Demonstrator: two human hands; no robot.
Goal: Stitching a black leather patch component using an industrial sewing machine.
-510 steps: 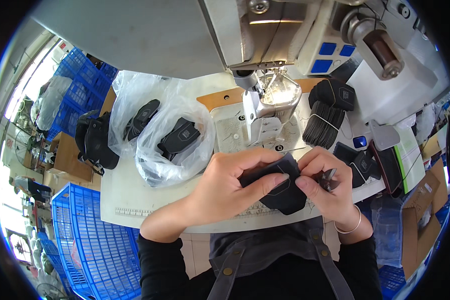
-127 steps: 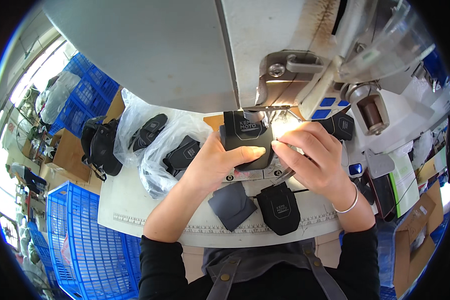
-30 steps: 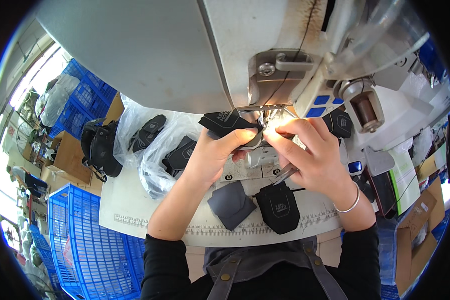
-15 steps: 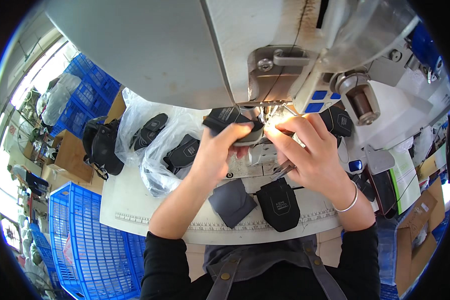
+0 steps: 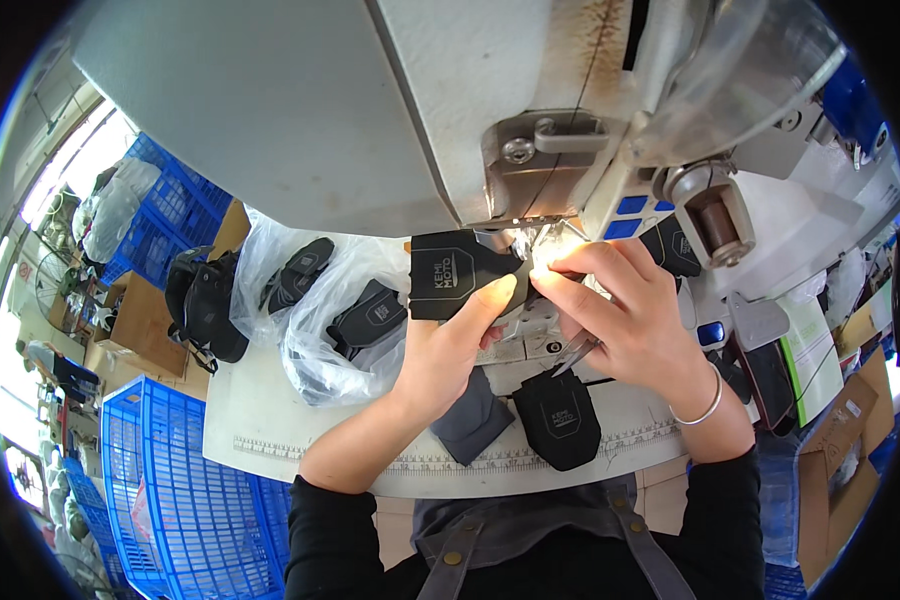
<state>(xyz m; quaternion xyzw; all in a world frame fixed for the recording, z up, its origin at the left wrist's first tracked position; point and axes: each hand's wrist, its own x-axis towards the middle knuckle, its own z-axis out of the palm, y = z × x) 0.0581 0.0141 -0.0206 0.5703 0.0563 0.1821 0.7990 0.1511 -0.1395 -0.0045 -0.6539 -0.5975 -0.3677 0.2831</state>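
Daylit workshop; pale surface [image 5: 253, 405] with a ruler strip [image 5: 273, 447] along its near edge, sewing machine [image 5: 260, 120] overhanging the far side. Black fabric piece [image 5: 445, 275] sits at the machine's needle area, marked face up, its right end near the lamp glare.

Hands: left hand [image 5: 457, 345] pinches the piece, thumb on top, fingers beneath, apparently to steady and angle it. Right hand [image 5: 625, 315] has thumb and forefinger tips together by the piece's right end; cannot tell whether cloth is caught between them. Metal snips [image 5: 573, 354] are tucked in the same hand, blades jutting below, presumably to save putting them down.

Grey piece [image 5: 472, 420] and second black piece [image 5: 558, 420] lie nearer the person, probably so they clear the needle area yet remain reachable. Plastic bag [image 5: 335, 385] at left holds similar black pieces, likely to group them.
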